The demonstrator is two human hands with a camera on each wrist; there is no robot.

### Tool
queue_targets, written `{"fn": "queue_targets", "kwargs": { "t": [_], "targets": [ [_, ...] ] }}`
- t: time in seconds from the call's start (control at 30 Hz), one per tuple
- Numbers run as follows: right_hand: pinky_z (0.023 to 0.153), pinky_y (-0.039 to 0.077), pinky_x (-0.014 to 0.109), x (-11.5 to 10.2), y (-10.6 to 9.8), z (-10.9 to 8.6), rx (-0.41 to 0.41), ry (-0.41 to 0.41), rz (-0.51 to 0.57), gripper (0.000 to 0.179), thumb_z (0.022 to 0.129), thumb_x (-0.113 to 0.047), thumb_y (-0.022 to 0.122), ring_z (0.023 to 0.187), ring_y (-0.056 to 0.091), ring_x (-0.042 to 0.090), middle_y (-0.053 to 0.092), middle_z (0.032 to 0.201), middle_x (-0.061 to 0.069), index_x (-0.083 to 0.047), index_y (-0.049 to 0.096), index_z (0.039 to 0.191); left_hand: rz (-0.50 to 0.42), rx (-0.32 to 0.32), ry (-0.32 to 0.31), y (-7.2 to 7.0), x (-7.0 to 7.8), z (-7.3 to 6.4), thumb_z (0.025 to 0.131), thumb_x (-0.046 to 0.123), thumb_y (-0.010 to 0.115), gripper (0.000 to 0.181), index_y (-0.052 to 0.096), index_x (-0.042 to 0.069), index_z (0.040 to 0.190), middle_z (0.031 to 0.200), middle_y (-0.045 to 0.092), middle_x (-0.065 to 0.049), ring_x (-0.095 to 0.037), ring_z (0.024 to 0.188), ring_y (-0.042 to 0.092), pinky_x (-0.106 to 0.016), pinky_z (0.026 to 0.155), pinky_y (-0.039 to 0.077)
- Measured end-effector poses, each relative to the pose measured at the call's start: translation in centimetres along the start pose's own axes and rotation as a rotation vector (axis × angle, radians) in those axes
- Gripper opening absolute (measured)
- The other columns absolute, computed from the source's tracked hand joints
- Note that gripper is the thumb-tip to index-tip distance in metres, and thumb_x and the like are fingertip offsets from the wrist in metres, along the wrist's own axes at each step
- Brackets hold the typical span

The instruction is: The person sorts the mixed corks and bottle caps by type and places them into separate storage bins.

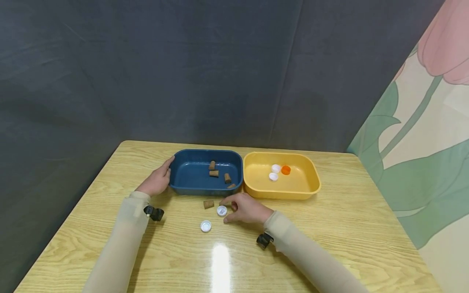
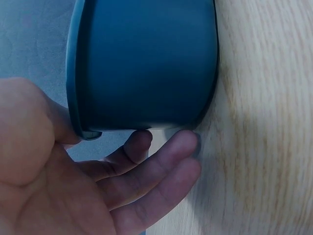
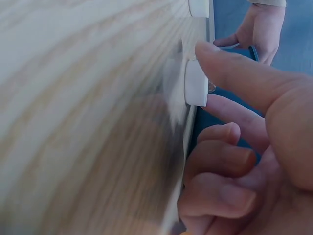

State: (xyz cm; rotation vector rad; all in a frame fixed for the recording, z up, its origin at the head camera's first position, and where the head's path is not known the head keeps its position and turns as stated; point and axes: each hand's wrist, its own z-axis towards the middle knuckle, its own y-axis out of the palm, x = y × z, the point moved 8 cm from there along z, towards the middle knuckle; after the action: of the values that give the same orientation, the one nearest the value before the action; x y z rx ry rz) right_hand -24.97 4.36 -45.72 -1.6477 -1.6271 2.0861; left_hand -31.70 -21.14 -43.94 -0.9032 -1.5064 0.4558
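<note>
While the left hand (image 1: 155, 180) grips the left end of the blue tray (image 1: 190, 179), I see the right hand (image 1: 247, 207) low over the table (image 1: 172, 252), its thumb and index finger spread to either side of a flat white cap (image 1: 221, 211). From the right wrist camera I get the other fingers curled in towards the palm; the thumb tip overlaps the cap in that view, so I cannot tell whether it touches. The cap lies on the wood, in front of the blue tray's right half. On my left wrist feed, the other hand's fingers rest against the tray's end wall, while its thumb is partly hidden behind the rim.

Just beyond the cap, to its left, I have a loose cork (image 1: 209, 204) on its side; nearer me is a second cap (image 1: 206, 226), also white. Four corks (image 1: 214, 173) lie inside the blue tray, mostly towards its right side. Close against that side stands the yellow tray (image 1: 258, 187), holding two white lids (image 1: 273, 177) and an orange lid (image 1: 286, 170) grouped together.
</note>
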Motion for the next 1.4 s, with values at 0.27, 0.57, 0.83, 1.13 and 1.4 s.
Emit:
{"fn": "queue_targets", "kwargs": {
  "t": [0.27, 0.57, 0.83, 1.13, 1.4],
  "targets": [
    [0.057, 0.031, 0.022, 0.3, 0.2, 0.6, 0.012, 0.007, 0.01, 0.037, 0.083, -0.019, 0.084, 0.054, 0.035, 0.007, 0.04, 0.059, -0.005, -0.012, 0.074, 0.118, 0.004, 0.0, -0.002, 0.0, -0.2, 0.0, 0.109, 0.013, 0.02, 0.055, 0.006, 0.009, 0.162, 0.154, 0.028, -0.027, -0.035, 0.099, 0.055, -0.05, 0.096, 0.037],
    [0.059, 0.032, 0.022, 0.9, 0.5, 0.8, 0.034, 0.028, 0.021, 0.032, 0.084, -0.019, 0.083, 0.057, 0.036, 0.007, 0.041, 0.061, -0.007, -0.014, 0.076, 0.114, -0.002, 0.0, -0.01, 0.0, -0.3, 0.0, 0.109, 0.014, 0.02, 0.055, 0.007, 0.01, 0.162, 0.152, 0.03, -0.027, -0.024, 0.072, 0.051, -0.049, 0.092, 0.039],
    [0.058, 0.033, 0.021, 1.1, 0.4, 0.5, 0.056, 0.019, 0.016, 0.029, 0.081, -0.018, 0.085, 0.058, 0.038, 0.005, 0.043, 0.061, -0.008, -0.015, 0.078, 0.109, -0.007, -0.006, -0.013, 0.0, -0.1, -0.1, 0.109, 0.014, 0.019, 0.055, 0.006, 0.009, 0.162, 0.152, 0.03, -0.028, -0.02, 0.061, 0.048, -0.043, 0.08, 0.042],
    [0.058, 0.034, 0.02, 0.7, -0.2, -0.5, 0.078, -0.005, 0.017, 0.03, 0.08, -0.017, 0.086, 0.06, 0.04, 0.006, 0.046, 0.065, -0.007, -0.012, 0.078, 0.108, -0.021, -0.013, -0.03, 0.1, -0.3, -0.1, 0.11, 0.015, 0.02, 0.055, 0.004, 0.012, 0.163, 0.151, 0.031, -0.028, -0.022, 0.069, 0.053, -0.042, 0.079, 0.044],
    [0.055, 0.033, 0.02, 0.5, -1.4, -1.7, 0.085, 0.011, 0.06, 0.037, 0.081, -0.016, 0.086, 0.058, 0.04, 0.006, 0.047, 0.067, -0.005, -0.007, 0.076, 0.115, -0.028, -0.017, -0.037, 0.2, -0.2, -0.2, 0.11, 0.015, 0.019, 0.055, 0.003, 0.013, 0.163, 0.152, 0.028, -0.028, -0.019, 0.061, 0.049, -0.037, 0.071, 0.042]
  ]
}}
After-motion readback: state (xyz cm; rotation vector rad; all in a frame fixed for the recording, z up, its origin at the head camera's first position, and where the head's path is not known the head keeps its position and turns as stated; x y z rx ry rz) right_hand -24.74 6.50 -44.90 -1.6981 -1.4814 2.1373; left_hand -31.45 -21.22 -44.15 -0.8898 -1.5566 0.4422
